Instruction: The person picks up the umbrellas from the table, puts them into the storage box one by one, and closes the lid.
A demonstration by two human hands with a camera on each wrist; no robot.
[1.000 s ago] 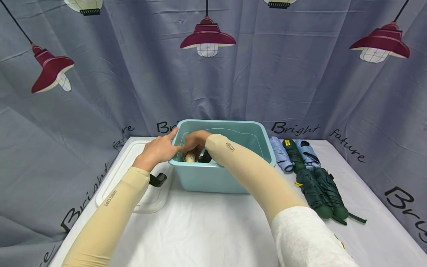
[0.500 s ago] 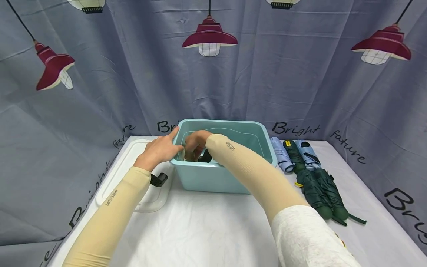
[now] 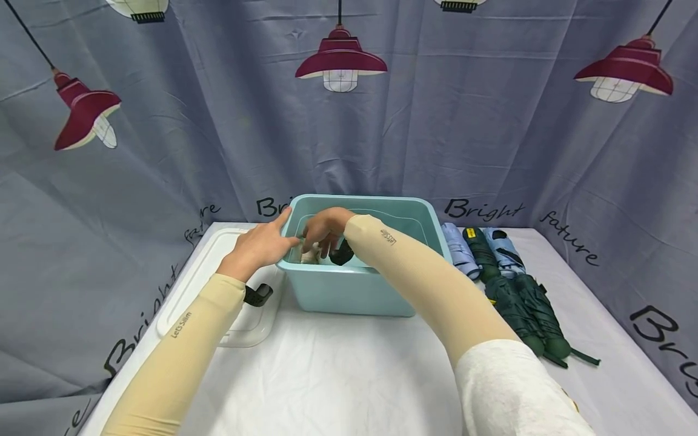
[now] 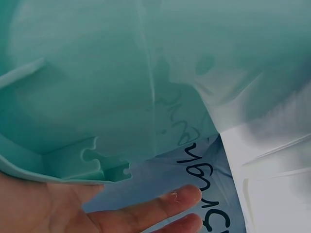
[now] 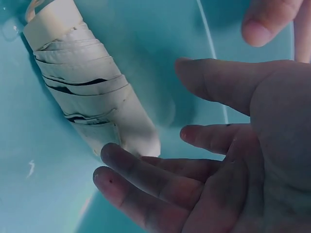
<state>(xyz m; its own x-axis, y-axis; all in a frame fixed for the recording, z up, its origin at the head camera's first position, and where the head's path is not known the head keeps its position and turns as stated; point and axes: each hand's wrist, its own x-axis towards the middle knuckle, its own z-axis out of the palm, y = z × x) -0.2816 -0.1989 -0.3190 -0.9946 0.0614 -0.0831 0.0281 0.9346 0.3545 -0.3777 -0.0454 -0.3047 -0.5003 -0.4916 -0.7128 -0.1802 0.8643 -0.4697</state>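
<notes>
A cream folded umbrella (image 5: 92, 82) lies on the floor of the light teal plastic bin (image 3: 349, 293), near its left end. Above its lower end is my right hand (image 3: 326, 229), reaching in over the front rim. Its fingers are extended and apart, holding nothing; in the right wrist view the fingertips (image 5: 112, 153) overlap the umbrella, and I cannot tell whether they touch. My left hand (image 3: 256, 247) rests on the bin's left rim. Its thumb (image 5: 267, 24) reaches over the inside, while straight fingers (image 4: 155, 213) spread outside the wall.
A white translucent lid (image 3: 245, 336) lies on the white table left of the bin, partly under my left arm. To the right sit folded umbrellas: light blue ones (image 3: 460, 251) and dark green ones (image 3: 542, 309). A grey printed curtain (image 3: 414, 139) hangs behind.
My right hand has let go of the cream umbrella and risen slightly up and right, its fingers loosening. The umbrella has sunk lower in the bin. My left hand keeps its place.
</notes>
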